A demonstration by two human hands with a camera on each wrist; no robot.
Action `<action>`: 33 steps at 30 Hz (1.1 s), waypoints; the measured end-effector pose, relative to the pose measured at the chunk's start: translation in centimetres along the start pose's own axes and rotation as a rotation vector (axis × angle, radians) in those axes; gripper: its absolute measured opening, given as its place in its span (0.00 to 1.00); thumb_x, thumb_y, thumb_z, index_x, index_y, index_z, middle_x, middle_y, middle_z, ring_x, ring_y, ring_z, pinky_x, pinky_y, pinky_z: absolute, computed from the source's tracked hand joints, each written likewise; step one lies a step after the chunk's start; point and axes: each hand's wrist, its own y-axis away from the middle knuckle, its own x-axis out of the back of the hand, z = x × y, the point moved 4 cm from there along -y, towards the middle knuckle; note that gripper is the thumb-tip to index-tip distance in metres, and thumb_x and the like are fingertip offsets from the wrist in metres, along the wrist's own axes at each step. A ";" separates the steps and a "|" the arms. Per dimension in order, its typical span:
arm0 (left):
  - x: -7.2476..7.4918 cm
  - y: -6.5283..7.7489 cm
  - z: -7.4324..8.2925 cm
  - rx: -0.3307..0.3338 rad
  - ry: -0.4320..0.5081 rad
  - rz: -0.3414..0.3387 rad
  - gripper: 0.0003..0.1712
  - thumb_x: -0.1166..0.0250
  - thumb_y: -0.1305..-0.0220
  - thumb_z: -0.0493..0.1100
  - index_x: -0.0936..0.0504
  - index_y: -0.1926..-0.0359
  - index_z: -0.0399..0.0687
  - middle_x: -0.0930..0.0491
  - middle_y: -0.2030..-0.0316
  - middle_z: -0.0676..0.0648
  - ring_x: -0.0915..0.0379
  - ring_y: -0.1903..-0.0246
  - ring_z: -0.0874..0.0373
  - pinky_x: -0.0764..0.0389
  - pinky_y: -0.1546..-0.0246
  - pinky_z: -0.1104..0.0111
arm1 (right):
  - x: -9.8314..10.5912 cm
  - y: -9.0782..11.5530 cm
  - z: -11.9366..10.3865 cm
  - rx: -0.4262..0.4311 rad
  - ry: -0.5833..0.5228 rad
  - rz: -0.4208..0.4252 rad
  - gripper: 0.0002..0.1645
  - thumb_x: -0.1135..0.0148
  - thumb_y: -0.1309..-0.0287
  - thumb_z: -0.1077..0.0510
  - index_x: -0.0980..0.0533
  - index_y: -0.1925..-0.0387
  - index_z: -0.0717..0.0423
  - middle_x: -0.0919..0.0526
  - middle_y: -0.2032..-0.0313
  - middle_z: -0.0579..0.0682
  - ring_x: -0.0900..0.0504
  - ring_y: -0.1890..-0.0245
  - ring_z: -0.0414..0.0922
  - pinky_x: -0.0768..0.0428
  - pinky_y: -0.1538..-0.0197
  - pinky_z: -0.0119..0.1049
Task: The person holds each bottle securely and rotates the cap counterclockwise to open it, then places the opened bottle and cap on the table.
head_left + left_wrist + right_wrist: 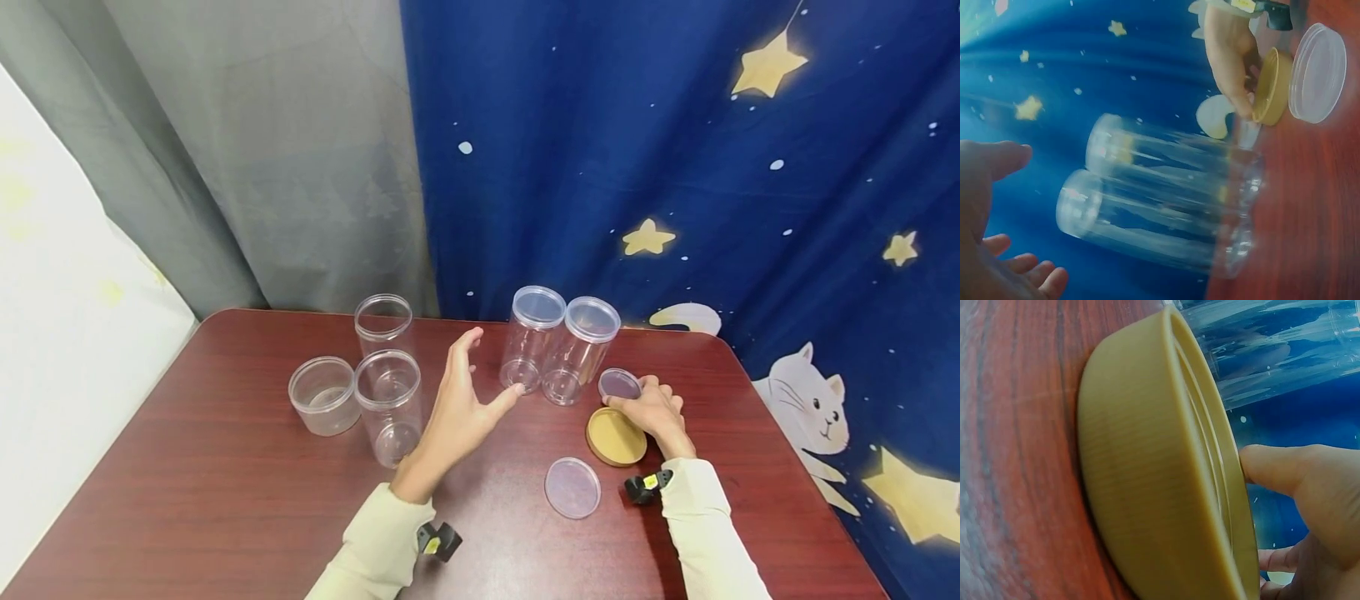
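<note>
My left hand [457, 412] is held above the table with thumb and fingers spread, nothing between them. Just beyond it stand two tall clear jars with lids on, the left one [531, 342] beside the right one [581, 354]. On the right, my right hand [651, 410] has its thumb and fingers around the edge of a small clear lid [618, 383]. Right under that hand lies a gold lid [617, 437], its hollow side up; it fills much of the right wrist view [1141, 444]. Another clear lid [572, 488] lies nearer the front.
Left of my left hand stand two tall lidless clear jars, one behind [384, 325] and one in front [390, 408], with a short wide clear jar [324, 397] beside them. The reddish-brown table [225, 467] ends at grey [300, 167] and blue [562, 167] curtains.
</note>
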 end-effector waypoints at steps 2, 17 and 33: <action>-0.8 -0.6 -1.0 0.055 -0.005 -0.007 0.51 0.24 0.48 0.44 0.43 0.29 0.37 0.36 0.33 0.37 0.37 0.33 0.45 0.32 0.34 0.51 | 0.0 0.0 0.0 -0.001 0.001 0.005 0.50 0.33 0.49 0.35 0.39 0.39 0.66 0.35 0.46 0.71 0.41 0.46 0.66 0.34 0.48 0.63; -5.8 -4.3 -6.4 0.313 -0.088 -0.130 0.65 0.22 0.52 0.58 0.54 0.23 0.51 0.47 0.26 0.41 0.41 0.31 0.37 0.37 0.34 0.41 | 0.0 0.0 0.0 -0.001 -0.010 0.005 0.50 0.32 0.49 0.35 0.39 0.40 0.66 0.35 0.47 0.70 0.42 0.47 0.66 0.34 0.49 0.61; -8.0 -6.0 -8.1 0.236 -0.011 -0.135 0.67 0.18 0.56 0.52 0.53 0.24 0.47 0.40 0.28 0.38 0.39 0.30 0.43 0.37 0.31 0.50 | 0.0 0.2 -0.1 0.000 -0.038 0.000 0.50 0.29 0.52 0.34 0.38 0.41 0.64 0.34 0.47 0.70 0.42 0.47 0.66 0.35 0.51 0.61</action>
